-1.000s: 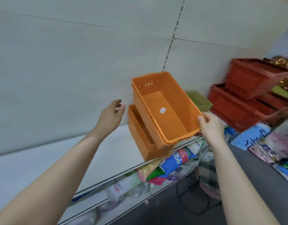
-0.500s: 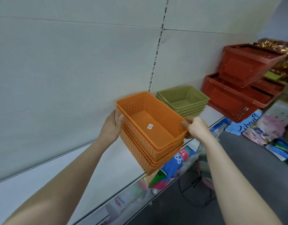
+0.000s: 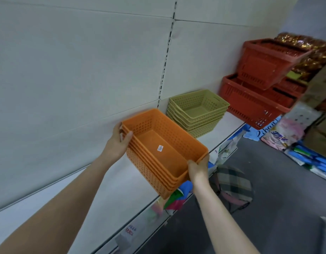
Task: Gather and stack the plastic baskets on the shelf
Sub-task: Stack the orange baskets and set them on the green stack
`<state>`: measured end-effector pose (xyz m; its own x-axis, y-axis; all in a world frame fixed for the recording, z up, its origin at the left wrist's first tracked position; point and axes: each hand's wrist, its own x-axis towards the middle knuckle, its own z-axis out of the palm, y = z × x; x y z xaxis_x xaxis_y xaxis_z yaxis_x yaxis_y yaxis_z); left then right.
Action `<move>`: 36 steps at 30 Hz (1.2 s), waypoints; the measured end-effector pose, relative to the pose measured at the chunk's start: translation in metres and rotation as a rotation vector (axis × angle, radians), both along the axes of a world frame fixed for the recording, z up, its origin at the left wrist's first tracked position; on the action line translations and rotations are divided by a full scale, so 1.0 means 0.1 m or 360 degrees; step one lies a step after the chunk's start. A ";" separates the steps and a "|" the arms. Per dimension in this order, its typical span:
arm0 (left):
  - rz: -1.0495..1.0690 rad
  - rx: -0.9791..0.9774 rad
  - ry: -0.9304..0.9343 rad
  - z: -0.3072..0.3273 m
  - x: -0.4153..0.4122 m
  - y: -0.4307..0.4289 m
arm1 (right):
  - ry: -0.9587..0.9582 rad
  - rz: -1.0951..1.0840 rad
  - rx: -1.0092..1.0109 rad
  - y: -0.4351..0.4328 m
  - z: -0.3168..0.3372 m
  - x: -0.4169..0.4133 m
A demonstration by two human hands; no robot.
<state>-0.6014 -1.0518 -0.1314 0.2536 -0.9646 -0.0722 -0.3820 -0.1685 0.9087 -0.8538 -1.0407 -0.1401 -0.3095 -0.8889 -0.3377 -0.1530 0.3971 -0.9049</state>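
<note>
The left hand [image 3: 118, 143] was clamped on the far short end of a nested stack of orange perforated baskets [image 3: 164, 153], thumb over the rim and fingers behind the wall. The stack rested tilted at the front edge of the white shelf [image 3: 107, 195], its near corner overhanging the edge. A small white label [image 3: 160, 148] lay on the floor of the top basket. The right hand [image 3: 198, 168] gripped the near short end of the same stack, fingers curled over the rim. Just beside the stack, further right on the shelf, stood a nested stack of green perforated baskets [image 3: 197, 112], apart from the orange one. Beyond it sat red slotted crates [image 3: 257, 99], one crate tilted atop the lower. Packaged goods [image 3: 279, 136] lay below them.
</note>
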 end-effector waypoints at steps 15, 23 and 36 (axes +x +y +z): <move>0.0098 0.0088 0.0401 -0.15 -0.09 0.29 | -0.0279 0.0181 0.0031 0.01 -0.04 -0.51; 0.0081 -0.0201 0.0438 0.60 -0.58 0.46 | -0.0318 0.0412 -0.0360 -0.22 0.73 -1.11; 0.0089 -0.0617 0.0532 1.86 -2.10 -0.59 | -0.0395 0.0593 -0.0808 -1.66 2.13 -2.52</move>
<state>-0.8115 -1.1109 0.0544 0.3299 -0.9221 0.2024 -0.0603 0.1934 0.9793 -1.1060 -1.2065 0.0734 0.0814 -0.9884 0.1283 0.0388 -0.1254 -0.9913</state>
